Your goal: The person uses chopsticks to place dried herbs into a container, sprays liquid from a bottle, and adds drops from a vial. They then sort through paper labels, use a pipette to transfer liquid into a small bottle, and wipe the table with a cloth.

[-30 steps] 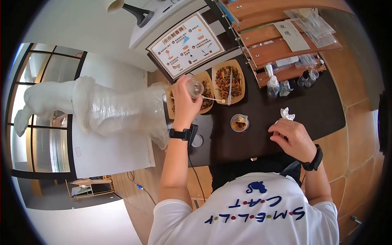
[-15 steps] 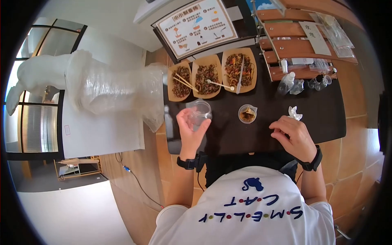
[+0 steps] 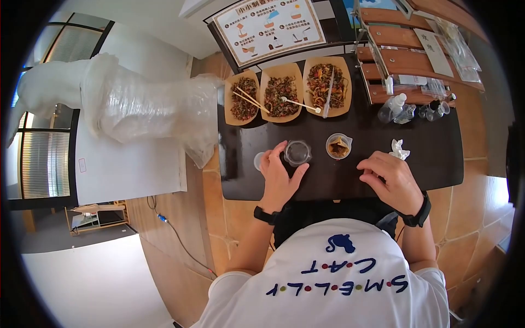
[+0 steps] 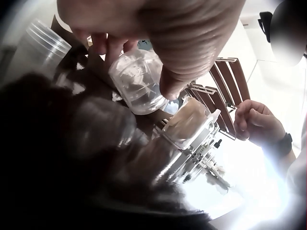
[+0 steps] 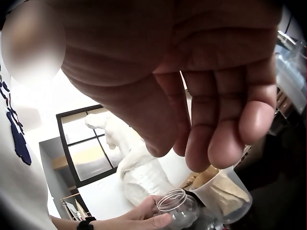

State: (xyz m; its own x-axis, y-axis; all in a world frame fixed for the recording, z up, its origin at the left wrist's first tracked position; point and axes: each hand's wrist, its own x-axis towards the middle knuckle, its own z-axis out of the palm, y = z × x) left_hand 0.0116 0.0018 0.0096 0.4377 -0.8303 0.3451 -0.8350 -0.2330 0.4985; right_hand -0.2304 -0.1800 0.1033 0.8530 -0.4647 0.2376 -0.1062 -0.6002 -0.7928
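Note:
The left hand (image 3: 281,177) has its thumb and fingers round a clear jar (image 3: 298,153) on the dark table; in the left wrist view the thumb lies against the jar (image 4: 139,84). Left of those fingers is another clear round container (image 3: 258,161). A clear cup (image 3: 334,155) holding brown pieces stands between the hands; the right wrist view shows this cup (image 5: 225,199) below the fingertips. Loosely curled and holding nothing, the right hand (image 3: 391,180) hovers near the table's front, just below a crumpled white tissue (image 3: 399,148).
Three paper trays of dried mix (image 3: 281,97) line the table's back, with sticks and a clear dropper on them. Small bottles (image 3: 392,107) stand at back right before a wooden rack (image 3: 396,57). A printed sign (image 3: 268,30) is behind. A plastic-wrapped white figure (image 3: 147,104) is left.
The left hand has brought the jar from beside the trays down to the table and rightward, nearer the cup. The right hand has barely moved. The head view has shifted.

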